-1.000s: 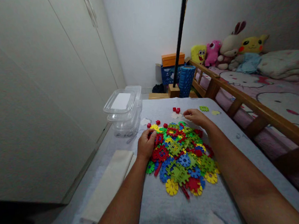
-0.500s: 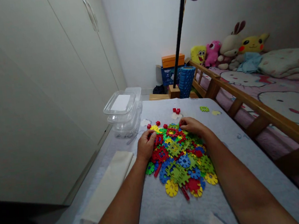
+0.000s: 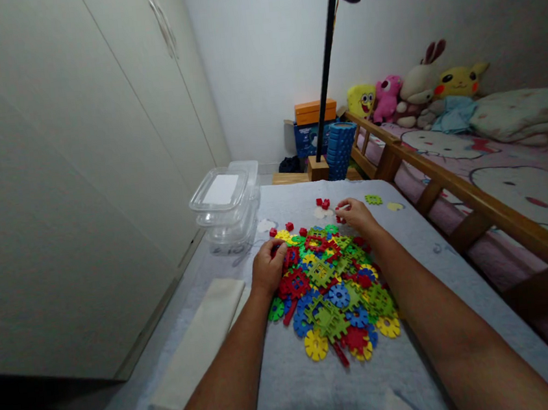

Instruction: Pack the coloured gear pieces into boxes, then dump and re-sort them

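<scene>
A pile of red, green, blue and yellow plastic interlocking pieces (image 3: 334,287) lies on a grey cloth-covered table (image 3: 298,391). My left hand (image 3: 267,268) rests on the pile's left edge, fingers curled over red pieces. My right hand (image 3: 356,216) hovers past the pile's far edge, its fingertips pinched on a small red piece. Close by lie a few loose small red pieces (image 3: 323,203) and a white piece (image 3: 322,213).
Stacked clear plastic containers (image 3: 227,200) stand at the table's far left. A folded beige cloth (image 3: 198,343) lies to my left. A green piece (image 3: 374,200) and a pale piece (image 3: 395,206) sit far right. A wooden bed rail (image 3: 448,186), plush toys and a black pole (image 3: 326,69) are beyond.
My right hand dipped into the far side of the pile, then moved back out toward the loose red pieces with a small red piece pinched. My left hand stayed put.
</scene>
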`<state>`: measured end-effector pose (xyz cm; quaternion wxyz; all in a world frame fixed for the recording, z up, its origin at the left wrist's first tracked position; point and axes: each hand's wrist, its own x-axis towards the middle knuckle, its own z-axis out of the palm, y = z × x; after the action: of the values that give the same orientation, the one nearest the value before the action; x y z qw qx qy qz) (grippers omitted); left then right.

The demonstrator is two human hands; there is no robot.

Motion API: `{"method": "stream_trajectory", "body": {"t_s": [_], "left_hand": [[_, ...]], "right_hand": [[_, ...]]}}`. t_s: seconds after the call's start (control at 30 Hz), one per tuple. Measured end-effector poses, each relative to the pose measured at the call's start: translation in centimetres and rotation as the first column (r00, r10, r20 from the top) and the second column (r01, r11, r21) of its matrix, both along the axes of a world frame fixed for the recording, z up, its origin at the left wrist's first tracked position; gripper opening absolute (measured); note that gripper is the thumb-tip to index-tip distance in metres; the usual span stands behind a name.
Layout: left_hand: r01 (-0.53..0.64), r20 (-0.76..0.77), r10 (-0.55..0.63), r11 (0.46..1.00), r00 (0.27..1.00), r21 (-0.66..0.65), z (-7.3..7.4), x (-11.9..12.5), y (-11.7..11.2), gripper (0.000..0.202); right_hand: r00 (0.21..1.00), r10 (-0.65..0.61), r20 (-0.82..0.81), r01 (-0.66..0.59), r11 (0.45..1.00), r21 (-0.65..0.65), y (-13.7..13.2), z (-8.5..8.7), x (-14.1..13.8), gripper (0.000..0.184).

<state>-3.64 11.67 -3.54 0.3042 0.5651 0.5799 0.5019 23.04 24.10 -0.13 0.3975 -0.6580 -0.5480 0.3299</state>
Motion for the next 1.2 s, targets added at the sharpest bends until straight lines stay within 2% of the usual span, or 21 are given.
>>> {"method": "stream_trajectory", "body": {"t_s": [0.07,0.23,0.37,0.5,0.73,0.9,1.0,1.07,1.2], "left_hand": [[0.009,0.005,-0.009,1.0,1.0,-0.001,0.0,0.0,0.0,0.032],[0.006,0.022,-0.006,1.0,1.0,-0.013,0.0,0.1,0.0,0.032],[0.008,0.026,-0.008,1.0,1.0,-0.019,-0.1,0.1,0.0,0.033],[0.007,0.025,-0.006,1.0,1.0,-0.021,0.1,0.1,0.0,0.033],[-0.005,0.016,0.004,1.0,1.0,0.003,0.3,0.1,-0.1,0.032],[-0.019,0.045,0.019,1.0,0.999,0.013,0.5,0.0,-0.1,0.035],[-0.02,0.092,0.019,1.0,0.996,0.003,0.5,-0.1,-0.1,0.039],[-0.018,0.13,0.018,1.0,0.991,0.002,0.4,-0.2,0.0,0.041],[-0.025,0.171,0.022,1.0,0.985,0.012,0.0,-0.3,0.1,0.044]], "right_hand": [[0.997,-0.072,0.003,0.072,0.996,-0.047,1.0,-0.1,-0.3,0.017],[0.987,-0.159,-0.035,0.155,0.983,-0.094,3.7,-0.5,-0.9,0.018],[0.974,-0.181,-0.135,0.163,0.977,-0.134,4.9,-1.0,-1.1,0.022],[0.962,-0.161,-0.222,0.137,0.983,-0.12,4.8,-1.4,-0.7,0.033],[0.965,-0.001,-0.262,-0.015,0.998,-0.06,3.3,-1.0,-0.4,0.018],[0.969,0.052,-0.242,-0.054,0.999,-0.002,0.7,0.3,1.1,0.022],[0.988,0.086,-0.127,-0.085,0.996,0.008,-1.8,0.9,3.1,0.018],[0.987,0.159,0.002,-0.159,0.987,-0.007,-3.3,1.2,4.4,0.015],[0.937,0.32,0.139,-0.298,0.941,-0.158,-5.4,1.4,5.8,0.022]]}}
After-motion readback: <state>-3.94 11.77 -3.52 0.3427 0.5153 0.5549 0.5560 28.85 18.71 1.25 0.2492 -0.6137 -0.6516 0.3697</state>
